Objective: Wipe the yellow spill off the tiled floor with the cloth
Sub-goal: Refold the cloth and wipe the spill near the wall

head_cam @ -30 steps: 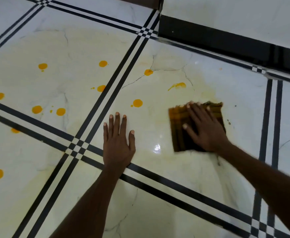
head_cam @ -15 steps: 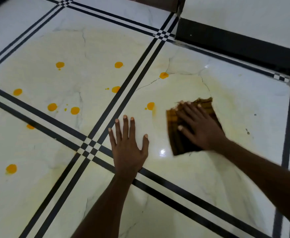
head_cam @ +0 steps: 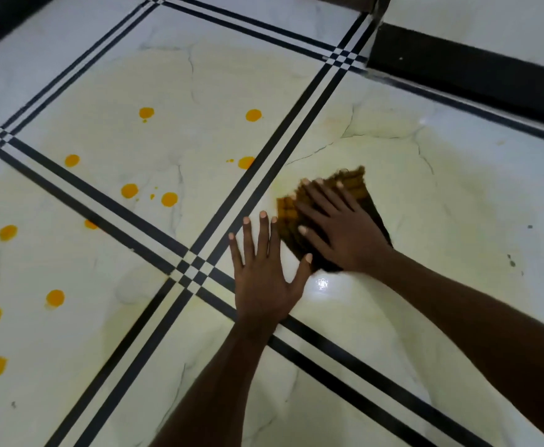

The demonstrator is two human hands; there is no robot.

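While my right hand [head_cam: 341, 230] presses the cloth [head_cam: 322, 217] flat-fingered beside the striped tile joint, my left hand [head_cam: 264, 279] rests spread on the floor [head_cam: 457, 204]; I see yellow drops [head_cam: 169, 199] left, unwiped.

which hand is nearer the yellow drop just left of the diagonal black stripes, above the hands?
Left. The left hand lies flat on the floor below the yellow drop; the right hand presses the cloth across the black stripes, slightly farther.
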